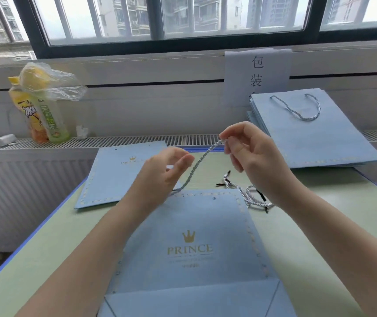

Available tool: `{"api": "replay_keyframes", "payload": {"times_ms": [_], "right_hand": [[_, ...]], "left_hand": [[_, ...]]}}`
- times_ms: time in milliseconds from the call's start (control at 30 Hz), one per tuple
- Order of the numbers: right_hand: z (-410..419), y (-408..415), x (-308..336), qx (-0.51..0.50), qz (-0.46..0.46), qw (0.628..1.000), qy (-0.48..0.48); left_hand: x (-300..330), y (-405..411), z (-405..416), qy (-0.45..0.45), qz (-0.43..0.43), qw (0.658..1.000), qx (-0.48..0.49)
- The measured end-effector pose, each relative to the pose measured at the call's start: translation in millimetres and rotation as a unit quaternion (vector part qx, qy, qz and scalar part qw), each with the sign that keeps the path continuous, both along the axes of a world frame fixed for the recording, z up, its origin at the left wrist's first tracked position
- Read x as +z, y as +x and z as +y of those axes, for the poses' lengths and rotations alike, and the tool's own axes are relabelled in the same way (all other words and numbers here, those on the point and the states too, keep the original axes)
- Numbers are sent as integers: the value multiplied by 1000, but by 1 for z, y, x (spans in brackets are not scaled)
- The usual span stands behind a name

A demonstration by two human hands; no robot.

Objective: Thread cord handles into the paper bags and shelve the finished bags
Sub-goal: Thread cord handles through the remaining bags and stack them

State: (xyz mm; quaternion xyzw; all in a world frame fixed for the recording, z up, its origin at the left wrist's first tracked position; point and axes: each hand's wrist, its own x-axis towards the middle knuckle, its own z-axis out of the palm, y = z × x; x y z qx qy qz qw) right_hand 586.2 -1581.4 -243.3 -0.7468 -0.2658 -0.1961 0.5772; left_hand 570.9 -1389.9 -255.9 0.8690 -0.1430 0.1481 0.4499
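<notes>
Over the near paper bag (pixel 196 239), which lies flat on the table (pixel 52 227) with its open top edge away from the person, a twisted cord (pixel 200 160) slants up and to the right. The right hand (pixel 249 154) pinches its upper end between thumb and fingertips; the lower end drops to the bag's top edge near the left hole, hidden behind the left hand (pixel 160 177), whose fingers curl loosely beside the cord — whether they touch it I cannot tell. The free right hole (pixel 214 198) lies below the right hand, nearer it than the left. One bag in work, one unthreaded bag (pixel 116 175) behind left, a finished stack (pixel 315 131) far right — its count unclear — and a small tangle of spare cords (pixel 244 191) beside the right wrist
</notes>
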Motion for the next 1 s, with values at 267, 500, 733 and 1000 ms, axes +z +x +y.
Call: {"api": "replay_keyframes", "payload": {"times_ms": [267,500,733,1000], "right_hand": [[-12,13,-24,-142,-157,881,-424],[-17,9,-11,-237,-59,911,-333],[-14,8,-4,-38,53,979,-194],[2,-1,-13,-49,-5,959,-280]], "left_hand": [[-1,-3,-3,-241,-38,955,-171],[-18,7,-6,35,32,995,-88],[-32,12,-11,177,62,982,-15],[-11,13,15,219,86,970,55]]}}
